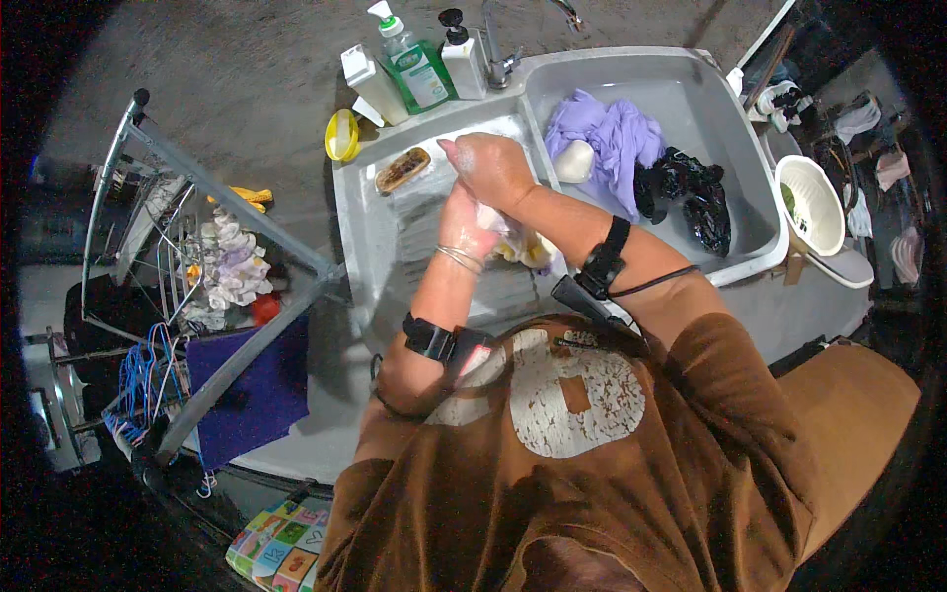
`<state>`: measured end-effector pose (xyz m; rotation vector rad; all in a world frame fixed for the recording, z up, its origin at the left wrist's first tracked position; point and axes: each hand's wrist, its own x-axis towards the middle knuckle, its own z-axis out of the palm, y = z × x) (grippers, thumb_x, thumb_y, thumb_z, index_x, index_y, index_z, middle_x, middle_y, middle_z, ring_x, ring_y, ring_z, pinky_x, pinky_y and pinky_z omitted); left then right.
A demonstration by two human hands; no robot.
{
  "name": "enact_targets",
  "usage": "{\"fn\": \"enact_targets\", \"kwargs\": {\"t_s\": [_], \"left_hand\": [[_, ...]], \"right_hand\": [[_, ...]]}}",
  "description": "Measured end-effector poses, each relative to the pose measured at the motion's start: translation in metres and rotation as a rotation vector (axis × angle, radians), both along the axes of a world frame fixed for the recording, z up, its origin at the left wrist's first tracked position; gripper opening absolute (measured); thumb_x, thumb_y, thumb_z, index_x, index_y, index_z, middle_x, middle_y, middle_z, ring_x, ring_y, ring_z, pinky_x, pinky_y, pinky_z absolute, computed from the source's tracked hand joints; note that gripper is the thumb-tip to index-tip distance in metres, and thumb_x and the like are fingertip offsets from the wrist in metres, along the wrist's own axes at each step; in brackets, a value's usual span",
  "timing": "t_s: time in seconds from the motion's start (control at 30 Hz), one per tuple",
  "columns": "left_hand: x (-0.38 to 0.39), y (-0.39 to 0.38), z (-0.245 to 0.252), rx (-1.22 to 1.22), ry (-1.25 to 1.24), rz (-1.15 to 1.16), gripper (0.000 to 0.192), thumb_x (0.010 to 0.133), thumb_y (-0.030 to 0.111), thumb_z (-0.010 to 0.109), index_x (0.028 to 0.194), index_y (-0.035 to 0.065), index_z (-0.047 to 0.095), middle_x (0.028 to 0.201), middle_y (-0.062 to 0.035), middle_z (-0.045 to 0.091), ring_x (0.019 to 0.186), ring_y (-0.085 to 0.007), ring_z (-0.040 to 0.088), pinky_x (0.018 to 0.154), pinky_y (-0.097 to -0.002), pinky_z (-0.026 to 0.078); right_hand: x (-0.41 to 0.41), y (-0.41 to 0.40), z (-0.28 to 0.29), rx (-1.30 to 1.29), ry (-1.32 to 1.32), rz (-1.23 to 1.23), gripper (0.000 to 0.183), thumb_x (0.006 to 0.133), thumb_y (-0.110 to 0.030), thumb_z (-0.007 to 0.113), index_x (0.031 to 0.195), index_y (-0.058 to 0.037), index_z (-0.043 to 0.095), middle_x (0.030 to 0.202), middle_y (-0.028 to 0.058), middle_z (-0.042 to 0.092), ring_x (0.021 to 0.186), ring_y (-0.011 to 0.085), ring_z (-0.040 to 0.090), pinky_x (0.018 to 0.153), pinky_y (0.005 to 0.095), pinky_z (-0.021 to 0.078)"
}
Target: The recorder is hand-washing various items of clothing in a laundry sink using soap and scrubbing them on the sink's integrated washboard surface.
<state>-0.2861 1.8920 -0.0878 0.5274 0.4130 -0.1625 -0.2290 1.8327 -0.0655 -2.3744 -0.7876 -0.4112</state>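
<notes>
My left hand [467, 222], with thin bangles at its wrist, is closed on a wet, bunched cloth [529, 250] in white, yellow and purple. Soapy foam covers my right hand [488, 166], which presses against the left one from above; part of the cloth is hidden between them. Both are over the ribbed washboard side of a grey sink [370, 259]. A wooden scrubbing brush [402, 170] lies at the upper left of that side. In the basin [684, 96] on the right are a lilac cloth [610, 129], a whitish bar of soap [574, 162] and a black plastic bag [708, 214].
Behind the washboard stand a green pump bottle [423, 78], white bottles and a yellow-rimmed dish [342, 136], left of the tap [503, 66]. A metal rack [214, 185] with hangers stands at left. A white oval container [812, 207] sits right of the basin.
</notes>
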Motion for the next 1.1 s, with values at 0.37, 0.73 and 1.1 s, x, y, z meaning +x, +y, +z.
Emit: {"fn": "enact_targets", "kwargs": {"t_s": [0.37,0.73,1.1], "left_hand": [[-0.004,0.005,0.01,-0.012,0.039,-0.009,0.026,0.085,0.031,0.043,0.089,0.0069,0.051,0.084,-0.0045,0.055,0.077,-0.0174,0.054,0.07,-0.0311,0.044],[-0.012,0.013,0.022,0.737,-0.108,-0.195,0.046,0.074,0.04,0.059,0.102,0.0036,0.05,0.093,0.0003,0.053,0.081,-0.0101,0.046,0.069,-0.0251,0.039],[-0.008,0.009,-0.004,-0.144,-0.072,0.193,0.03,0.083,0.038,0.045,0.085,0.0097,0.055,0.08,-0.0044,0.059,0.072,-0.0176,0.056,0.066,-0.031,0.045]], "right_hand": [[-0.005,-0.002,-0.01,0.206,-0.084,0.191,0.025,0.064,-0.013,0.058,0.088,-0.0116,0.058,0.068,0.0091,0.053,0.071,0.0312,0.053,0.063,0.035,0.0445],[0.045,-0.032,-0.001,0.779,0.733,-0.21,0.033,0.08,-0.033,0.052,0.086,-0.001,0.06,0.068,0.0077,0.057,0.065,0.0182,0.052,0.062,0.0314,0.0416],[-0.019,0.009,-0.013,0.183,-0.023,0.238,0.018,0.073,-0.022,0.052,0.069,-0.005,0.056,0.064,0.0132,0.056,0.057,0.0323,0.054,0.052,0.0398,0.0436]]}}
